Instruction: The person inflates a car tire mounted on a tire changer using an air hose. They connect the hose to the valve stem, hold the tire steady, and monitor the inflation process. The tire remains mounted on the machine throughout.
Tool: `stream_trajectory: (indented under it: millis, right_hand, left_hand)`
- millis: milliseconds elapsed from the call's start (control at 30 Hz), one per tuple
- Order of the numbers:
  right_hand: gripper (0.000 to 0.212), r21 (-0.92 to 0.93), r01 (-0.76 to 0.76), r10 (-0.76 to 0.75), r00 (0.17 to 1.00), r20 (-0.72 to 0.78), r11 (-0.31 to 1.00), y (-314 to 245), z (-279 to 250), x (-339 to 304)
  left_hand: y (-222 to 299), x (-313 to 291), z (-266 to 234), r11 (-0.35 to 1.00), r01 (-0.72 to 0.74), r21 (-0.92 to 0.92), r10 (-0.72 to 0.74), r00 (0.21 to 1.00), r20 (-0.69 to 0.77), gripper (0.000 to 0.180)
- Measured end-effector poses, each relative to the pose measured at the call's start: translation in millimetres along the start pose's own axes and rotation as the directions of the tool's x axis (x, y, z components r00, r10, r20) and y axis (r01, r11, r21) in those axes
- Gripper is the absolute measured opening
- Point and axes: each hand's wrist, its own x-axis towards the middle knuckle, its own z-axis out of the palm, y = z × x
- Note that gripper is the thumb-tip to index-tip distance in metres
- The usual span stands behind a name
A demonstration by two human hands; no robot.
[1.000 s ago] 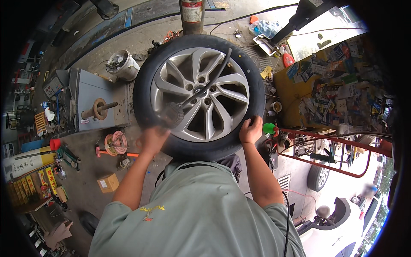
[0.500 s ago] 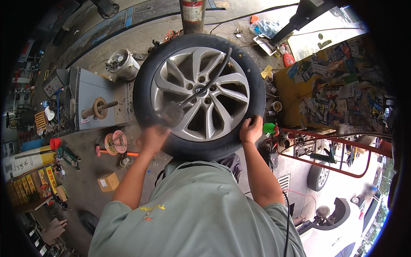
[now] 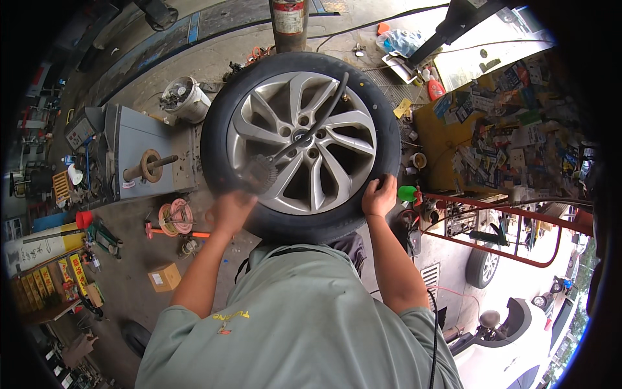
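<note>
A large black tire point(image 3: 217, 123) on a silver alloy wheel rim point(image 3: 335, 172) is in front of my body, its spoked face toward me. My left hand point(image 3: 228, 212), smeared by motion, is at the tire's lower left, closed on a dark tire inflator point(image 3: 260, 174) with a ridged, blurred head. From it a black hose point(image 3: 322, 120) crosses the hub and reaches the rim's upper right, near the valve. On the tire's lower right edge, my right hand point(image 3: 380, 196) rests with its fingers curled over the tread side.
At left are a grey machine point(image 3: 144, 152) with a threaded shaft and a white bucket point(image 3: 186, 98) of scrap. A red-labelled cylinder point(image 3: 289, 26) stands behind the tire. A yellow cabinet point(image 3: 431, 139) and red metal frame point(image 3: 518, 256) flank the right. An orange-handled hammer point(image 3: 184, 233) lies lower left.
</note>
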Motion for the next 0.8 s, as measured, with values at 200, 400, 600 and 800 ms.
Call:
stream_trajectory:
  millis: [200,400,600,800]
  right_hand:
    - [0.011,0.002,0.01,-0.01,1.0,-0.004,1.0,0.0,-0.3,0.1]
    - [0.011,0.007,0.011,-0.011,1.0,-0.009,1.0,0.1,0.7,-0.1]
    - [0.011,-0.002,0.015,-0.015,1.0,-0.007,1.0,0.3,0.8,0.2]
    - [0.011,-0.003,0.017,-0.017,1.0,-0.01,1.0,1.6,1.6,-0.1]
  left_hand:
    - [5.6,-0.1,-2.5,1.0,0.015,-0.008,-0.015,1.0,0.006,0.036]
    - [2.5,0.1,-1.6,1.0,0.014,0.025,-0.014,1.0,0.001,0.037]
    - [5.4,-0.9,-2.6,0.999,0.004,-0.054,-0.004,1.0,0.008,0.037]
    - [2.0,0.3,-1.5,1.0,0.011,-0.024,-0.01,1.0,0.019,0.037]
